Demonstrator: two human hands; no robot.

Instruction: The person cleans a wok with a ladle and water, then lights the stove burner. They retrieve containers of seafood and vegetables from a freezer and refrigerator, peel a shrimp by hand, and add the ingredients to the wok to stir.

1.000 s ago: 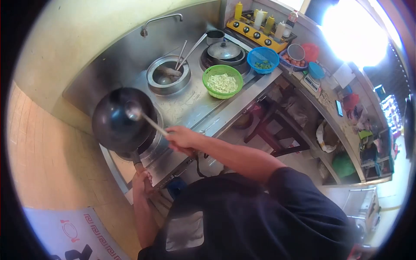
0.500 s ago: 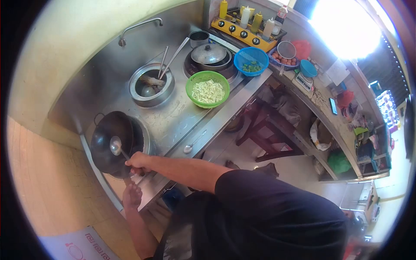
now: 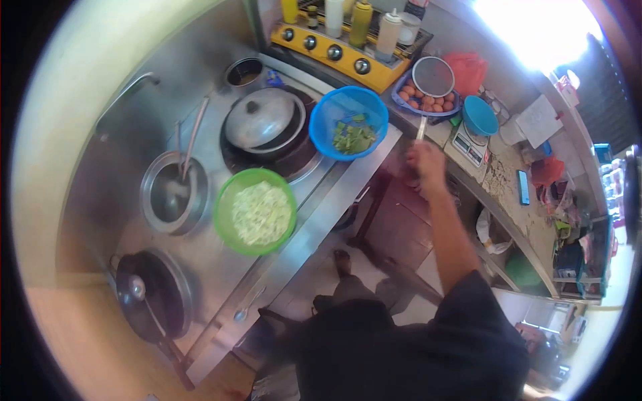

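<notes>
My right hand [image 3: 424, 162] is stretched out to the right of the stove counter, at the near end of the handle of a round mesh strainer [image 3: 433, 75]. I cannot tell whether the fingers have closed on the handle. The strainer lies over a basket of eggs [image 3: 422, 101]. My left hand is out of view. The black wok [image 3: 152, 299] sits on its burner at the lower left, with a metal ladle [image 3: 138, 289] resting in it and no hand on either.
On the steel counter [image 3: 321, 194] stand a green bowl of shredded cabbage [image 3: 255, 211], a blue bowl of green vegetables [image 3: 349, 123], a lidded pot [image 3: 264, 119] and a water pot with utensils [image 3: 172, 195]. A spoon [image 3: 245, 309] lies near the edge. A scale [image 3: 468, 143] and a small blue bowl [image 3: 480, 115] sit on the right-hand shelf.
My right hand let go of the ladle, leaving it in the wok, and swung right to the strainer handle. My left hand left the wok handle and went out of view. The view turned right.
</notes>
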